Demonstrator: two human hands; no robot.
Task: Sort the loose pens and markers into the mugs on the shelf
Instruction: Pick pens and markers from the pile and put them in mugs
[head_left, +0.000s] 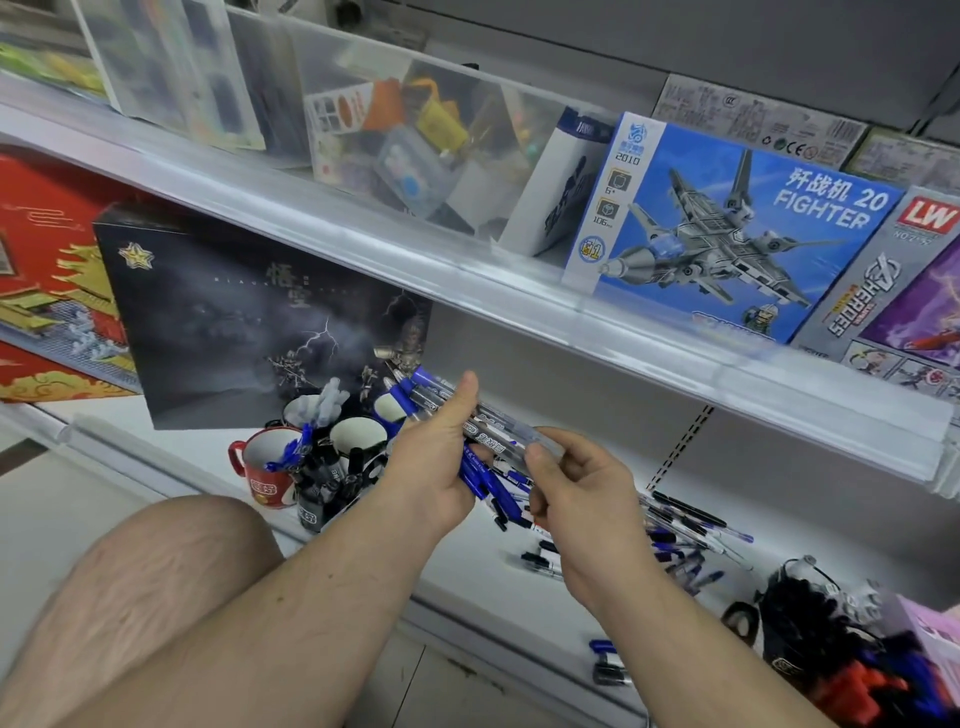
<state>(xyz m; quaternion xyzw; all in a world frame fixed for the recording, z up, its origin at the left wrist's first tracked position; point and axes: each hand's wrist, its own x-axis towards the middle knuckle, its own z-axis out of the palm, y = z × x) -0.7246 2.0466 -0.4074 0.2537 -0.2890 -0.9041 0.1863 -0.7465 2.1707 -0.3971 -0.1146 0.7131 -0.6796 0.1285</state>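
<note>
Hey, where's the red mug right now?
In the head view, the red mug stands on the lower shelf, left of the left hand, beside the black mug.

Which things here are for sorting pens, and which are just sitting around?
For the job: pen bundle in left hand and right hand, red mug, loose pens.
Lying about: fighter jet box, black box.

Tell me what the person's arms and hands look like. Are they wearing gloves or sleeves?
No gloves and no sleeves in view. The left hand and right hand are bare, with bare forearms. No rings, watch or bracelets show. A bare knee shows too.
</note>
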